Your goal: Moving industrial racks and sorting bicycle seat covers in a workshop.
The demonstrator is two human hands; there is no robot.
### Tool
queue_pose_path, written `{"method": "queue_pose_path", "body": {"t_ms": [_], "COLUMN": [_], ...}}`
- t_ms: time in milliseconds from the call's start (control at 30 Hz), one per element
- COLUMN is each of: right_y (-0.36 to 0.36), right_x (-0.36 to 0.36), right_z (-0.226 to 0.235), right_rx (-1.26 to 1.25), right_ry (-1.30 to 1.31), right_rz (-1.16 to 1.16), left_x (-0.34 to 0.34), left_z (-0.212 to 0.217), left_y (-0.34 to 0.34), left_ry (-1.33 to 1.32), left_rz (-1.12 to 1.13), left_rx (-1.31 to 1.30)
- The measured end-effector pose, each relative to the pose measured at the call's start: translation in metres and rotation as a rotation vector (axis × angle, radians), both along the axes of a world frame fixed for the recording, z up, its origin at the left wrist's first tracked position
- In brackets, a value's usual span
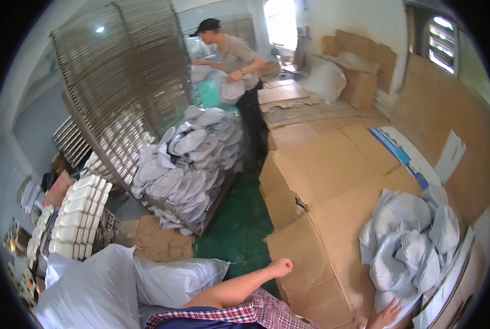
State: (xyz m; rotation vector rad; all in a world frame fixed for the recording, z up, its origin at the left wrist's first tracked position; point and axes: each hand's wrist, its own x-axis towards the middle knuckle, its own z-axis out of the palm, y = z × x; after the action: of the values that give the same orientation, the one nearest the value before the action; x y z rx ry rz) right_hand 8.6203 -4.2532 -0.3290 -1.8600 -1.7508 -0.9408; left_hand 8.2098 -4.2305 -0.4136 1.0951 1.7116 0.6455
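Two bare hands show in the head view, the only one here, and they stand quite differently to the heap of grey cloth (pixel 404 241) at the right. The heap lies on the near right part of a cardboard-covered table (pixel 332 181), and its longer spread runs roughly away from the person, leaning a little rightward at the far end. The right hand (pixel 386 315) is by far the nearer: it is at the heap's near end, its fingers against the lowest folds, so the bulk of the cloth lies ahead of it and slightly to its right. The left hand (pixel 280 267) is curled into a fist near the table's left edge, well apart from the heap, with bare cardboard between.

Whether the right fingers pinch any cloth or only rest there, I cannot tell, since the lower edge cuts off much of that hand. The fist shows nothing sticking out, though its palm is hidden. The heap's folds overlap too much to count the pieces, and its underside is out of sight. Beyond, a co-worker (pixel 231 60) holds more grey pieces beside a loaded cart (pixel 212 216); the lower legs are dim and hard to make out.
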Motion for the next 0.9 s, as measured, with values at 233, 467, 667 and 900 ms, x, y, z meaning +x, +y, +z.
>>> {"method": "queue_pose_path", "body": {"t_ms": [233,467,667,900], "right_y": [0.04,-0.047,-0.049,0.071], "right_x": [0.038,0.043,0.005,0.148], "right_z": [-0.051,-0.026,-0.021,0.018], "right_rx": [-0.129,-0.266,-0.449,-0.025], "right_ry": [0.543,0.504,0.745,0.344], "right_rz": [0.166,0.121,0.215,-0.058], "left_x": [0.068,0.192,0.276,0.308], "left_z": [0.027,0.021,0.019,0.004], "left_y": [0.06,0.096,0.126,0.085], "left_ry": [-0.329,-0.853,-1.216,-0.706], "left_rz": [-0.122,-0.062,0.205,0.202], "left_rx": [-0.225,-0.421,-0.417,-0.328]}}
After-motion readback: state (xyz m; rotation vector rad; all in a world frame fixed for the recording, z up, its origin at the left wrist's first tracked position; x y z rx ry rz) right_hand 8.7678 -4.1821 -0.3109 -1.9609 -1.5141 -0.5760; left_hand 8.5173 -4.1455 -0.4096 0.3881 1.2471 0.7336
